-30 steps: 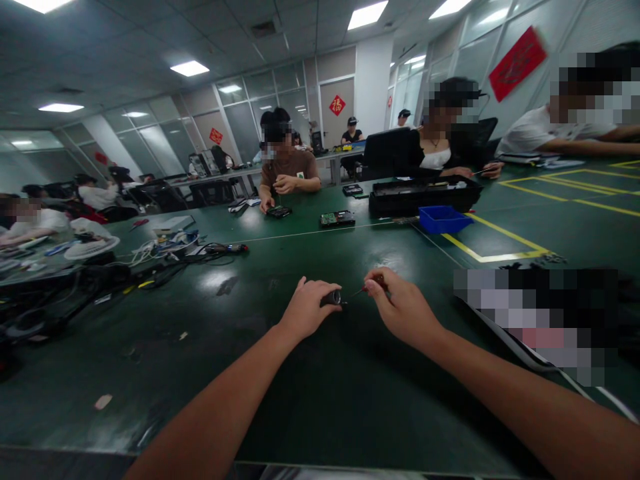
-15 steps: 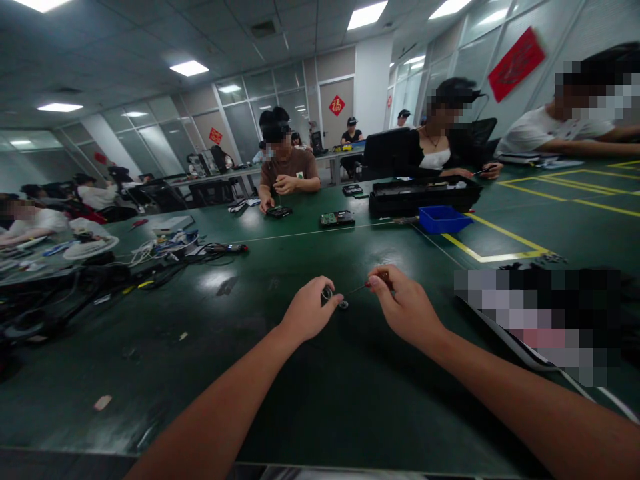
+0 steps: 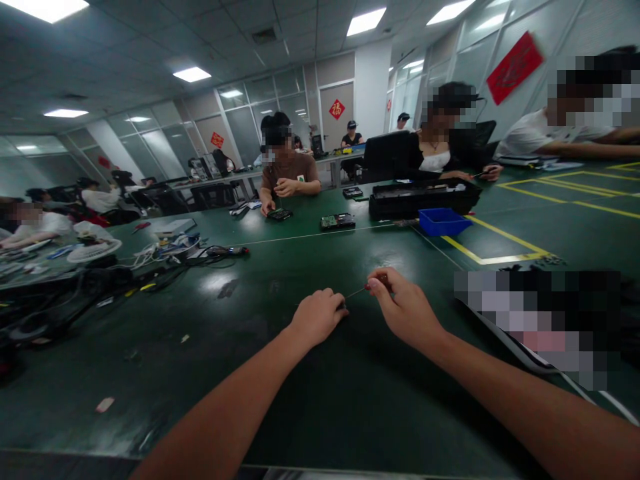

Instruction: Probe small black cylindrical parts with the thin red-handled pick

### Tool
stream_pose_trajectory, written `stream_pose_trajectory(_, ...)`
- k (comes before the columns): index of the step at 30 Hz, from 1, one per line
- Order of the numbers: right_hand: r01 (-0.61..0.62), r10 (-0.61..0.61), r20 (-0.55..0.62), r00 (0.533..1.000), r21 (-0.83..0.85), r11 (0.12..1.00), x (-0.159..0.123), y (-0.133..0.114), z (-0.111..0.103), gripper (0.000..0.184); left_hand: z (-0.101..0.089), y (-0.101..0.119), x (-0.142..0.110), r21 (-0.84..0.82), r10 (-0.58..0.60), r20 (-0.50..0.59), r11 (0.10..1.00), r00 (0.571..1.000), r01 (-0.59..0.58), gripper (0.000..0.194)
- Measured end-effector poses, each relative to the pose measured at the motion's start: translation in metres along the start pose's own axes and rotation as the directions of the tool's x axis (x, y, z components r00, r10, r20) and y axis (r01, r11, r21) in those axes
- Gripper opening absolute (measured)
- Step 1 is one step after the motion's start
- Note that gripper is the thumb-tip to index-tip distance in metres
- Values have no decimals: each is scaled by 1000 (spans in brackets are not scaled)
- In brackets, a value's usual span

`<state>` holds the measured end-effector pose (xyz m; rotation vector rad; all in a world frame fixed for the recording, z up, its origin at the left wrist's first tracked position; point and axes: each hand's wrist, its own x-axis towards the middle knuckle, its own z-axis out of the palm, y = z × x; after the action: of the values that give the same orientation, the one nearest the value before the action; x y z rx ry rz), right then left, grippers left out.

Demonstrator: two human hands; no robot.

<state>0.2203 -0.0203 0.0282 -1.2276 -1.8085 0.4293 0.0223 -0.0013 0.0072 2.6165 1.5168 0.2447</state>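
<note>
My right hand (image 3: 403,300) is closed around the red handle of a thin screwdriver (image 3: 357,292). Its metal shaft points left and slightly down toward my other hand. My left hand (image 3: 320,315) is curled palm-down low over the green table, fingers bent around a small round metal part (image 3: 344,306). Only a sliver of that part shows at the fingertips; the rest is hidden by the fingers. The shaft's tip ends at or just behind these fingertips, and I cannot tell whether it touches the part.
Across the green table (image 3: 200,373), a person handles a hard drive (image 3: 280,215); another hard drive (image 3: 337,221) lies beside it. A blue bin (image 3: 444,222) stands before a long black tray (image 3: 425,200). Cables (image 3: 165,267) clutter the left; a blurred-out item (image 3: 535,327) lies right.
My left hand has turned over and dropped slightly, its fingers now covering the round metal part that showed before. My right hand and the screwdriver stay almost in place.
</note>
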Motion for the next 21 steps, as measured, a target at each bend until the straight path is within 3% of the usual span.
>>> stream_pose_trajectory(5, -8, 8, 9, 1000, 22, 1000, 0, 1, -1, 20, -6, -14, -3, -313, -121, -107, 946, 987, 82, 22)
stream_pose_trajectory(9, -13, 12, 15, 1000, 36, 999, 0, 2, -2, 20, -18, -37, -2, -563, -288, -239, 819, 927, 109, 24)
stream_pose_trajectory(12, -18, 17, 20, 1000, 42, 999, 0, 2, -2, 21, -30, -58, 0, -759, -446, -270, 644, 853, 97, 24)
stream_pose_trajectory(17, -27, 26, 16, 1000, 40, 999, 1, 1, -2, 21, -58, -94, -11, -954, -641, -249, 292, 726, -70, 29)
stream_pose_trajectory(19, -29, 28, 23, 999, 41, 999, 1, 1, -2, 21, -71, -110, -22, -977, -738, -206, 191, 643, -94, 23)
stream_pose_trajectory(21, -31, 30, 30, 999, 44, 999, 1, 0, -2, 21, -84, -128, -37, -989, -834, -141, 93, 534, -116, 15)
